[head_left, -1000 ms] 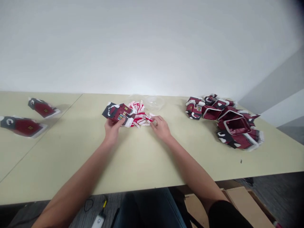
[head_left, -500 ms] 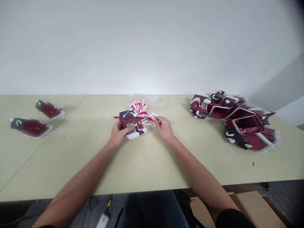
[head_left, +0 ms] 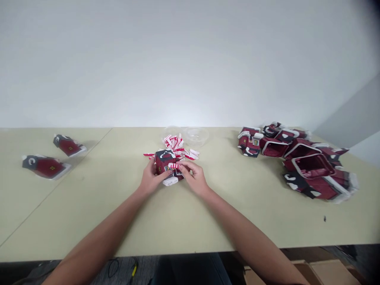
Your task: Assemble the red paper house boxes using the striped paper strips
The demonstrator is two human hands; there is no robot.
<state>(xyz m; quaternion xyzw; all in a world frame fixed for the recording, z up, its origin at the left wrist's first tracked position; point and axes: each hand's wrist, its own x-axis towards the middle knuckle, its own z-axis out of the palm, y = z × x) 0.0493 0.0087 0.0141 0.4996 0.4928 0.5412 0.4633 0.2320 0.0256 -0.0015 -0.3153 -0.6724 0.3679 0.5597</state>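
My left hand (head_left: 150, 178) is closed round the left side of a small dark red toy house (head_left: 162, 158) with a dark, snow-patterned roof and white edging. Between the fingertips of my right hand (head_left: 194, 177) is a red-and-white striped strip (head_left: 174, 166), held across the front of the house. Whether the strip touches the wall I cannot tell. Just behind the house lies a pile of similar striped strips (head_left: 173, 141), some spread out to its left and right.
Two clear round plastic containers (head_left: 197, 136) stand behind the pile by the wall. Two more red houses (head_left: 47, 167) lie at the left. A cluster of hollow red house pieces (head_left: 320, 166) fills the table's right side. A tiny dark bit (head_left: 324, 218) lies near the front right.
My right hand has picked a striped strip from the pile and brought it left to the front of the house. My left hand still holds the house. The view has tilted slightly upward.
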